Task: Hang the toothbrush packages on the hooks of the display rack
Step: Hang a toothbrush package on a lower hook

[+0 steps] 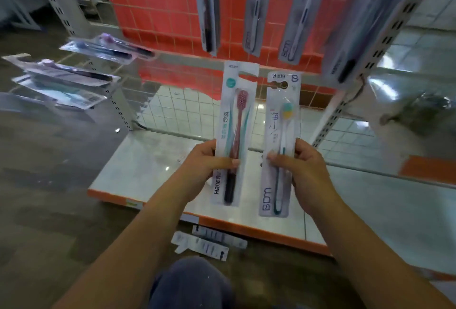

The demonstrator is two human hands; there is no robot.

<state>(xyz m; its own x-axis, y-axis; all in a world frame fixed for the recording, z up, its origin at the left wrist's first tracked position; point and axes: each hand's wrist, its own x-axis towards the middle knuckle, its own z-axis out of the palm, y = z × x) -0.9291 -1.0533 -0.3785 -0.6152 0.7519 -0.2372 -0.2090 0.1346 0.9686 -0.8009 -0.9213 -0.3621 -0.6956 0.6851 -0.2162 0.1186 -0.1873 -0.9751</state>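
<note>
My left hand (204,163) grips a white package with a pink-headed, dark-handled toothbrush (233,121), held upright. My right hand (303,168) grips a second package holding a toothbrush with a yellow and teal head (281,136), also upright, beside the first. Both are in front of the wire grid of the display rack (172,12). Several toothbrush packages (256,7) hang from hooks along the top of the grid. More packages (108,47) hang on hooks at the left side of the rack.
The rack's white base shelf with an orange edge (153,168) lies below my hands. Two packages (209,242) lie face down on the brown floor near my knee (192,281). Slotted metal uprights (385,44) stand on both sides.
</note>
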